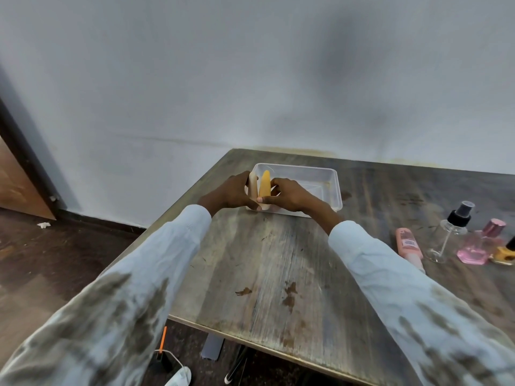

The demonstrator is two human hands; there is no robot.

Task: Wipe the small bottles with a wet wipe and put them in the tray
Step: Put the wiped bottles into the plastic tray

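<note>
On the far left, a crumpled white scrap [44, 225] lies on the dark floor by the door frame. Nearer the camera, below the table edge, a face mask [179, 376] sits on the floor.

Moving right, the left hand [230, 192] reaches to the near-left corner of the clear plastic tray [333, 185], its fingers curled round a beige tube [253, 185] held upright. Touching it on the right stands an orange tube [265, 188], which the right hand [288, 195] pinches between thumb and fingertips. Both tubes stand side by side at the tray's left end, seemingly just inside its wall, though the hands hide their bases. No wet wipe shows in either hand.

This looks like the placing step: two tubes being set into the tray together. The next move calls for letting go without tipping them, since narrow upright tubes may topple against each other.

Further right on the wooden table [278, 260], well apart from the tray, wait a pink tube [408, 245] lying flat, a clear spray bottle [452, 229] with a black pump, a pink perfume bottle [482, 243] and a small yellow bottle [504, 253] at the frame edge. These appear still unwiped, so a wipe must be found before they are handled.
</note>
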